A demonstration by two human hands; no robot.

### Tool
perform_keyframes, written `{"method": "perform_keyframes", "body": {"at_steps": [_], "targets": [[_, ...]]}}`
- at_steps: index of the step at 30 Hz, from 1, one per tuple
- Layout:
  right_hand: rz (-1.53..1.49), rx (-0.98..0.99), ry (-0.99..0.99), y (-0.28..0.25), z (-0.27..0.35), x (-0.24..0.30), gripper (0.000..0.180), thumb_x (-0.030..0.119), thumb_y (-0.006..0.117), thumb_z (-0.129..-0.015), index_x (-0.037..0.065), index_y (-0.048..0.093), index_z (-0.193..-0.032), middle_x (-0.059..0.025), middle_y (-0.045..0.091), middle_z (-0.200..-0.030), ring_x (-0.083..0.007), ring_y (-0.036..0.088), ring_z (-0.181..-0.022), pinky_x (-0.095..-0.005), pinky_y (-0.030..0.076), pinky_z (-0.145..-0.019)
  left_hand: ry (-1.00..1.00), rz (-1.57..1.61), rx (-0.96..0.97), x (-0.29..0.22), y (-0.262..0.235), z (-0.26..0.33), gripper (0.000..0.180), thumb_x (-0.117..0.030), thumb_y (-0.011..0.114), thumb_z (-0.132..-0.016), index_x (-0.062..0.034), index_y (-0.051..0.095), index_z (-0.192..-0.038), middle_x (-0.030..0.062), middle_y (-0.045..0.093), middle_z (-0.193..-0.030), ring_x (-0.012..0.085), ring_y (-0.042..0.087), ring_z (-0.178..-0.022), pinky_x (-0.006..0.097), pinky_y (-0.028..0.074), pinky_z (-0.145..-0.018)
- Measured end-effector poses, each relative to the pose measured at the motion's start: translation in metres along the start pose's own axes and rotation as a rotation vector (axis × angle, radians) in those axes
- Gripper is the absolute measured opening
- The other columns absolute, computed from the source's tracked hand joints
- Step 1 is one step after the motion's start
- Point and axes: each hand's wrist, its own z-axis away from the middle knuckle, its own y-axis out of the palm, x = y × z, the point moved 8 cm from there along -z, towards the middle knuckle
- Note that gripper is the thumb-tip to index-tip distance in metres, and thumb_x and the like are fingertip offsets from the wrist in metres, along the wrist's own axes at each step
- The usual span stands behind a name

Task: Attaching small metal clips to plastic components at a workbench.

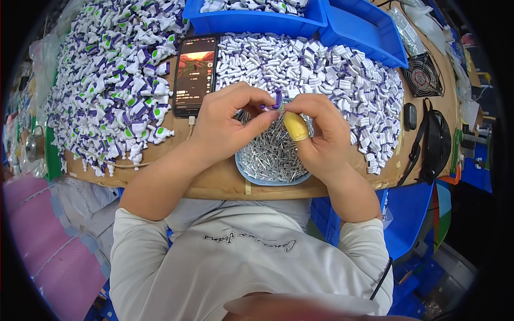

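My left hand point(227, 120) and my right hand point(321, 131) meet over a light blue bowl point(262, 181) full of short metal pins point(270, 152). Between the fingertips of both hands is a small purple and white plastic part point(278, 100); the fingers cover much of it. A yellow finger cover point(296, 127) sits on a digit of my right hand. Beyond the hands spreads a pile of small white and purple plastic pieces point(267, 59). On the left lies a heap of white toy figure parts point(118, 80) with purple and green patches.
A phone point(194, 75) with a lit screen and cable stands left of my hands. Blue bins point(257, 22) line the far side, one a tilted blue tray point(364, 32). At right are a small fan point(423, 75), a black case point(410, 116) and a black bag point(436, 144).
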Motion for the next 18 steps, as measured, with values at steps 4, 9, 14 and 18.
{"method": "perform_keyframes", "body": {"at_steps": [4, 9, 14, 18], "targets": [[-0.084, -0.056, 0.037, -0.001, 0.006, -0.009, 0.019, -0.007, 0.066, -0.071, 0.002, 0.062, -0.087, -0.0091, 0.063, -0.081, -0.0221, 0.063, -0.074, -0.0292, 0.050, -0.065, 0.099, -0.095, -0.011, -0.012, 0.001, -0.001, 0.015, -0.002, 0.071, -0.076, 0.0000, 0.065, -0.090, 0.0084, 0.064, -0.082, 0.0129, 0.061, -0.070, 0.023, 0.048, -0.061], [-0.057, -0.056, -0.024, -0.001, 0.006, -0.003, 0.019, -0.007, 0.067, -0.069, 0.003, 0.060, -0.083, -0.0090, 0.062, -0.078, -0.0225, 0.061, -0.071, -0.0295, 0.048, -0.062, 0.136, -0.149, -0.015, -0.015, 0.000, 0.000, 0.014, -0.004, 0.071, -0.076, 0.0003, 0.065, -0.087, 0.0083, 0.063, -0.078, 0.0135, 0.060, -0.066, 0.024, 0.047, -0.059], [-0.049, -0.063, -0.049, -0.002, 0.005, 0.001, 0.020, -0.009, 0.067, -0.067, 0.004, 0.059, -0.082, -0.0087, 0.061, -0.076, -0.0230, 0.059, -0.069, -0.0301, 0.046, -0.060, 0.095, -0.070, -0.017, -0.007, 0.001, 0.002, 0.012, -0.002, 0.070, -0.076, 0.0004, 0.064, -0.086, 0.0086, 0.063, -0.077, 0.0131, 0.059, -0.066, 0.024, 0.045, -0.058], [0.016, -0.054, -0.082, -0.002, 0.005, 0.008, 0.023, -0.009, 0.067, -0.064, 0.004, 0.059, -0.081, -0.0082, 0.059, -0.074, -0.0233, 0.058, -0.068, -0.0302, 0.046, -0.059, 0.156, -0.088, -0.033, -0.010, 0.001, 0.000, 0.011, -0.005, 0.071, -0.077, -0.0012, 0.063, -0.083, 0.0078, 0.061, -0.075, 0.0148, 0.059, -0.060, 0.025, 0.047, -0.052]]}}
